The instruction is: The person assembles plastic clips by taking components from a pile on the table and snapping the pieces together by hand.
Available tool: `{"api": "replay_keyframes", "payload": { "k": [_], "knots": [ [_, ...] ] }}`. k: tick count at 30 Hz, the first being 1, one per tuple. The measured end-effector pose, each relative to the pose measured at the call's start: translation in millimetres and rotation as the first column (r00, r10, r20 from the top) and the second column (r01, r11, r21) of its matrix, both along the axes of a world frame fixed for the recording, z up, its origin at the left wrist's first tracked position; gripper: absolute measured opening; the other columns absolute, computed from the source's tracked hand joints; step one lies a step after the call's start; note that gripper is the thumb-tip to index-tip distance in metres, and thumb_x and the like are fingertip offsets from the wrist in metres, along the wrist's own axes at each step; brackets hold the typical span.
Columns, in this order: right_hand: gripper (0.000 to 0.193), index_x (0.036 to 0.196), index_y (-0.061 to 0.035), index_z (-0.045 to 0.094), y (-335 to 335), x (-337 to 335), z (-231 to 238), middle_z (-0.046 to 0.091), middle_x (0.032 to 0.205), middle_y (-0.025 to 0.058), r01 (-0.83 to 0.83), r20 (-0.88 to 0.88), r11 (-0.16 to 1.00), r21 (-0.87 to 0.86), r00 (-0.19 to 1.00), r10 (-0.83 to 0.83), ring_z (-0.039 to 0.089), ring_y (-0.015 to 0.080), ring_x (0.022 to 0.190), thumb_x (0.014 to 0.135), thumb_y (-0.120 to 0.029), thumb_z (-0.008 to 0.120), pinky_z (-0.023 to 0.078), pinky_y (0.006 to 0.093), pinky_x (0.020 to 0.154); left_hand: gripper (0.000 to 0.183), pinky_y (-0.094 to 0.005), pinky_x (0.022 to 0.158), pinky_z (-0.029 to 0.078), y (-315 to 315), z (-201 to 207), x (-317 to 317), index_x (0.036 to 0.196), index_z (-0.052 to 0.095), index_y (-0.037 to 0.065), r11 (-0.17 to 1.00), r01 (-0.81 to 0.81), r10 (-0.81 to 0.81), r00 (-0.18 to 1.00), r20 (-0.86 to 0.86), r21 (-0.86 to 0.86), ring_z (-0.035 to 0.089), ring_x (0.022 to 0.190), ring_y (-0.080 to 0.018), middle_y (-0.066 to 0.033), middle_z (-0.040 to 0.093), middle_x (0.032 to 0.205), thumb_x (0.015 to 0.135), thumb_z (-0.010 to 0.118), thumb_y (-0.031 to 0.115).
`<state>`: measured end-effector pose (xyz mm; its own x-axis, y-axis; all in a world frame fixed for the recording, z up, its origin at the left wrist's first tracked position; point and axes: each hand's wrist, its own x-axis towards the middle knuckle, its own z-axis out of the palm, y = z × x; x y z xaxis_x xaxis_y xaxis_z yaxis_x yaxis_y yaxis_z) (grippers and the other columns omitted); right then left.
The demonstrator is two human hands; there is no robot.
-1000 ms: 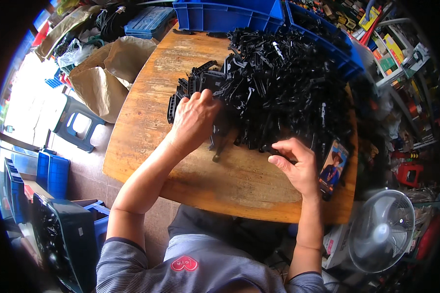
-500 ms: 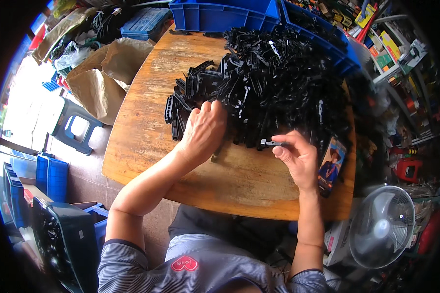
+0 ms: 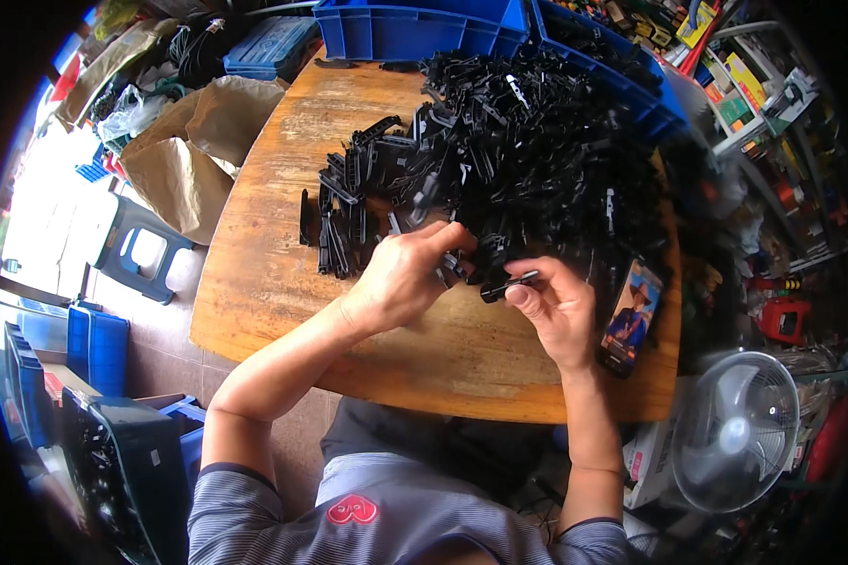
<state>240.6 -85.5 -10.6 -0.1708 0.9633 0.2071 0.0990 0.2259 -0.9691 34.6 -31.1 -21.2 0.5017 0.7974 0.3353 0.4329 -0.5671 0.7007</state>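
A large heap of narrow black plastic parts point(image 3: 556, 160) covers the far and right side of the wooden table. My right hand point(image 3: 563, 306) pinches one slim black plastic part point(image 3: 507, 286) between thumb and fingertips at the heap's near edge. Just left of it, my left hand point(image 3: 405, 273) is closed, its fingertips curled around a small dark part point(image 3: 452, 270) that is mostly hidden. A blurred grey-black piece point(image 3: 427, 196) shows beyond the left knuckles. Several parts stand in a rough row point(image 3: 339, 235) at the heap's left, with one single black strip point(image 3: 305, 218) apart from them.
Blue plastic crates point(image 3: 424, 36) stand along the table's far edge. A phone point(image 3: 631, 315) with a lit screen lies right of my right hand. A fan point(image 3: 733, 433) is at the lower right, a grey-blue stool point(image 3: 141, 250) and brown paper sack point(image 3: 174, 179) at the left.
My left hand has come nearer and to the right, close to the right hand. The part in my right hand has tilted. A single strip now shows left of the row.
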Motion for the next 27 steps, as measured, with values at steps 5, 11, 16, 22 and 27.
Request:
{"api": "replay_keyframes", "payload": {
  "k": [5,11,16,22,27],
  "knots": [
    [0.019,0.099,0.0019,0.061,3,-2,-2,0.061,0.09,0.004,-0.013,-0.064,1.0,-0.001,0.998,0.012,0.059,0.0084,0.082,0.086,-0.013,0.065,0.048,0.0225,0.075,0.024,-0.0271,0.072,0.046,2,-9,5,0.105,0.057,0.002,0.921,0.218,-0.098,0.932,0.348,-0.322,0.054,0.08,-0.0106,-0.0037,0.062,0.093,0.082,0.063,0.004],
    [0.017,0.098,0.0015,0.06,4,-2,-7,0.063,0.09,0.0041,0.001,-0.003,1.0,0.015,1.0,-0.001,0.059,0.0089,0.083,0.088,-0.012,0.063,0.048,0.0227,0.075,0.024,-0.0292,0.074,0.048,-4,-4,8,0.102,0.057,-0.001,0.988,0.055,-0.028,0.983,0.181,-0.142,0.059,0.081,-0.0155,-0.0088,0.062,0.092,0.08,0.065,0.001],
    [0.016,0.096,0.0006,0.06,3,-4,-5,0.062,0.087,0.0027,-0.005,-0.067,1.0,-0.01,0.998,0.004,0.059,0.0085,0.082,0.088,-0.012,0.063,0.047,0.0229,0.073,0.031,-0.0313,0.072,0.05,-10,-2,8,0.108,0.054,0.0,0.987,0.078,-0.054,0.985,0.164,-0.142,0.065,0.082,-0.022,-0.0116,0.063,0.09,0.079,0.065,0.001],
    [0.01,0.093,-0.0013,0.062,8,-11,-5,0.062,0.084,0.0058,-0.057,0.22,0.982,0.179,0.975,0.016,0.061,0.0151,0.077,0.084,-0.005,0.064,0.048,0.0275,0.07,0.047,-0.0341,0.078,0.05,-11,3,9,0.12,0.048,0.007,0.984,0.179,-0.174,0.971,0.162,-0.018,0.063,0.096,-0.0321,-0.0157,0.064,0.098,0.077,0.068,0.005],
    [0.009,0.088,-0.0012,0.06,5,-14,-4,0.062,0.087,0.0084,0.077,0.189,0.958,0.278,0.973,-0.133,0.062,0.0213,0.08,0.083,-0.008,0.065,0.048,0.0294,0.071,0.017,-0.029,0.064,0.051,-6,3,10,0.095,0.055,0.003,0.673,0.386,0.254,0.68,0.688,-0.63,0.062,0.075,-0.0172,-0.0103,0.063,0.093,0.085,0.064,0.015]
  ]
}}
